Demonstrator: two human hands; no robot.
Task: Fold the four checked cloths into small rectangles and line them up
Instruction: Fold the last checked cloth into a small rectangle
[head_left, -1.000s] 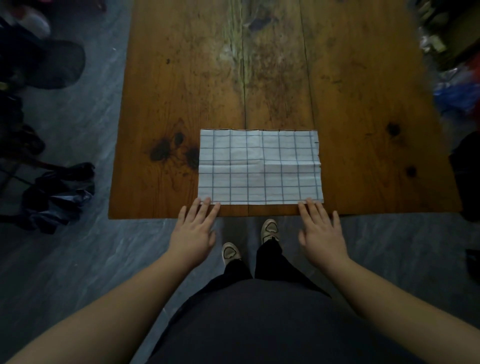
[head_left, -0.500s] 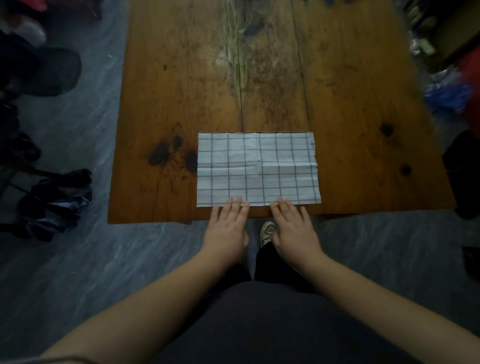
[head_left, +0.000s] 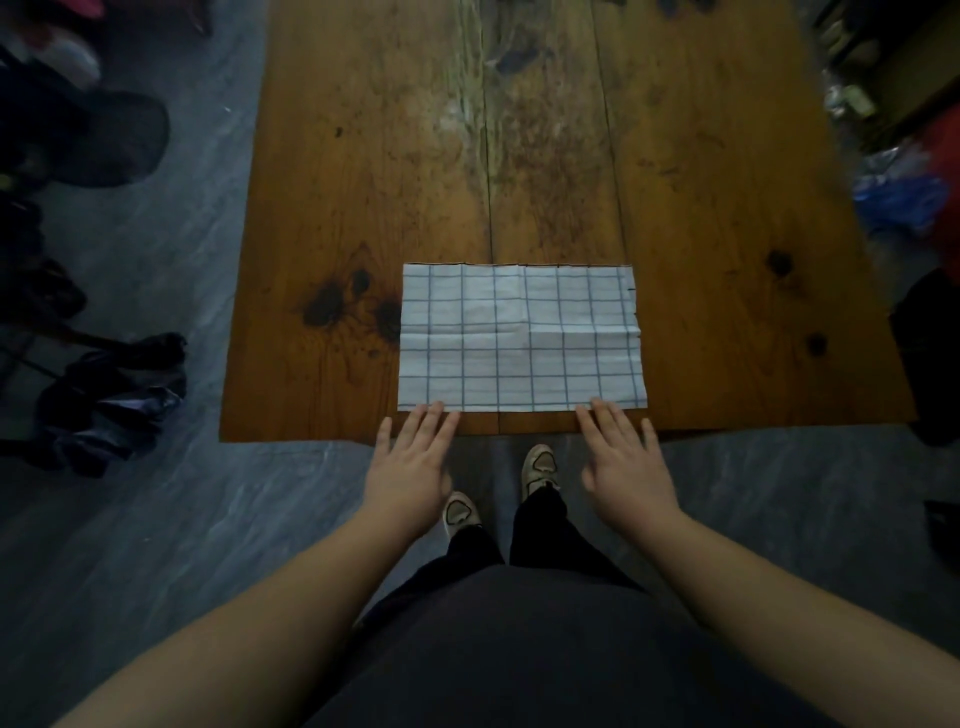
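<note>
Near the front edge of the wooden counter (head_left: 363, 156), as the head view shows it, one checked cloth (head_left: 519, 340) lies flat as a wide rectangle with its long sides running left to right. It is white with a thin dark grid. Faint creases cross it, one along the middle and one from front to back. Its right edge is slightly uneven, as if layers do not quite meet there. The near edge of the cloth stops just short of the counter's near edge, and the cloth sits a little right of two dark knots (head_left: 332, 306) in the wood.

Both hands are flat with palms down and fingers straight, and neither grips anything. The left hand (head_left: 410, 467) has its fingertips touching the near edge of the cloth close to the near left corner. The right hand (head_left: 623, 467) has its fingertips at the same edge, a little inside the near right corner. The hands are well apart, with most of the cloth's near edge bare between them. Both forearms reach in from the bottom of the view.

Below the counter's edge, between the hands, two light shoes (head_left: 540, 465) stand on a grey floor (head_left: 156, 519). A dark crumpled bundle (head_left: 111, 397) lies on the floor to the left of the counter. Something blue (head_left: 901, 197) sits to the right, too blurred to name.
</note>
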